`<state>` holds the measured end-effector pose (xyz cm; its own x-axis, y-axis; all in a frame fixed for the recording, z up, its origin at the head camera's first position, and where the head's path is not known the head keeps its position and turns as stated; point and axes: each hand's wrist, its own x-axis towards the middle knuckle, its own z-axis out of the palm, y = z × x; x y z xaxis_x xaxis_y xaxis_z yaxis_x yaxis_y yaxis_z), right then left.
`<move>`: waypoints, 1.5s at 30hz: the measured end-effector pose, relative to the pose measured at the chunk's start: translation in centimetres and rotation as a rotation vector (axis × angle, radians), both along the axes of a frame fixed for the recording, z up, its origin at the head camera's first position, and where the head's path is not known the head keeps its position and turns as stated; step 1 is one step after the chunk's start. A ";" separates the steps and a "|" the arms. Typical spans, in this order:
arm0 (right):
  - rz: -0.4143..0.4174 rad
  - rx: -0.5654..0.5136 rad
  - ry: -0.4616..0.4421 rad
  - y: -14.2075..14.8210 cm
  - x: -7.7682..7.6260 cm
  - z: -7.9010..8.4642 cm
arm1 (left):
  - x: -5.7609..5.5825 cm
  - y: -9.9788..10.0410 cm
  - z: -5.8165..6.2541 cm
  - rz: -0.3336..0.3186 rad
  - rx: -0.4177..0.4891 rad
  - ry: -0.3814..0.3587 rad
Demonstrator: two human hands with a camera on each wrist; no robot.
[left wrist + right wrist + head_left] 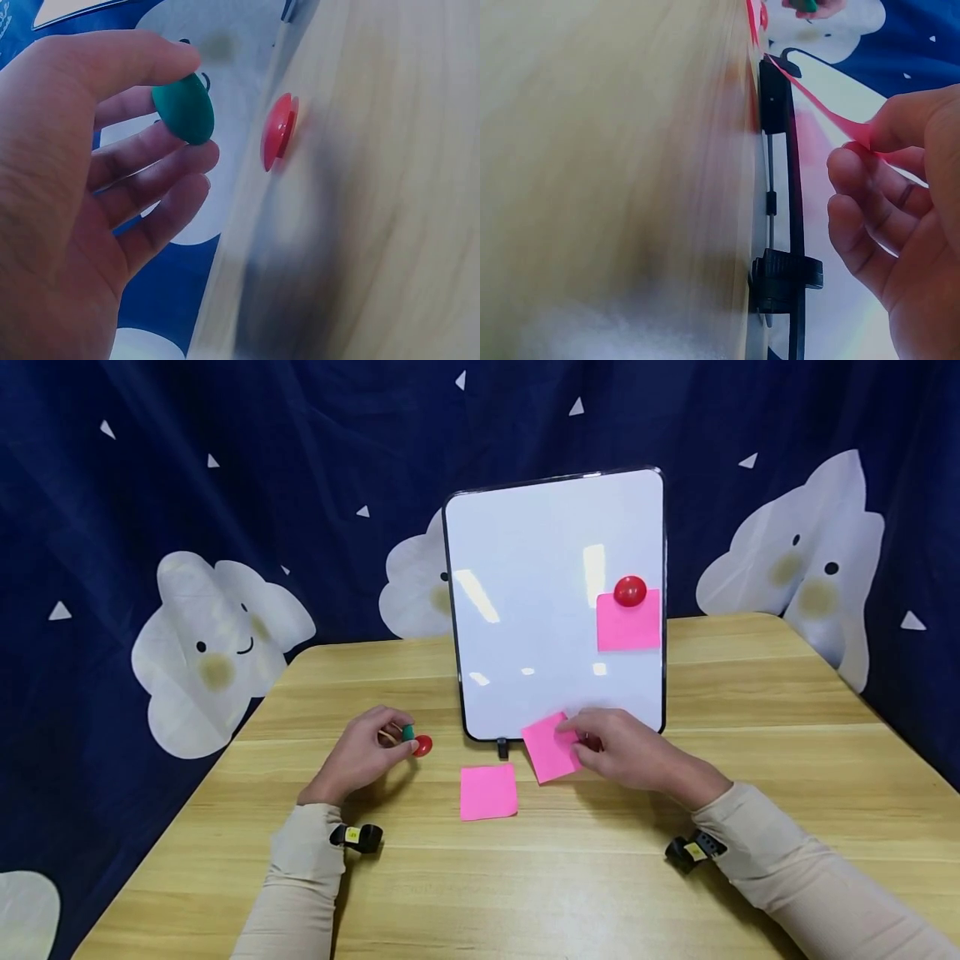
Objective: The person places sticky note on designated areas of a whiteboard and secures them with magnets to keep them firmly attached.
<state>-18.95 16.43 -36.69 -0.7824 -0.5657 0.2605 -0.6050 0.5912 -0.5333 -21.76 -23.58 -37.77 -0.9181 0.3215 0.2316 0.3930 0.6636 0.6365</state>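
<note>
A round green magnet (184,109) is pinched between the thumb and fingers of my left hand (362,750), just above the table. Close by, a red magnet (279,133) lies on the wood, apart from the fingers. My right hand (618,745) pinches a pink sticky note (551,750) by its edge, in front of the lower edge of a whiteboard (525,593). Another pink note (488,792) lies flat on the table between the hands. On the board's right side, a red magnet (630,592) sits over the top of a third pink note (628,631).
The whiteboard stands upright on black feet (786,271) at the back of the wooden table (525,893). Behind it hangs a dark blue curtain (315,443) with clouds and white triangles. Each wrist wears a black strap-on camera (358,837).
</note>
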 end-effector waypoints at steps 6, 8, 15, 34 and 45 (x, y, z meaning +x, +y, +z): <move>-0.001 -0.008 0.022 0.0 -0.1 -0.1 | 0.0 0.2 -0.1 0.005 -0.007 0.021; -0.004 -0.016 0.024 0.0 -0.1 -0.1 | 0.0 0.2 -0.1 0.011 -0.011 0.030; -0.029 -0.035 0.023 0.1 -0.1 -0.1 | -0.3 0.1 -0.3 0.049 -0.012 0.062; -0.042 -0.142 0.110 0.1 -0.5 -0.1 | -0.3 0.6 -0.7 0.067 0.018 0.200; -0.081 -0.196 0.096 0.0 -1.1 0.6 | -0.5 1.2 -0.8 0.060 0.051 0.243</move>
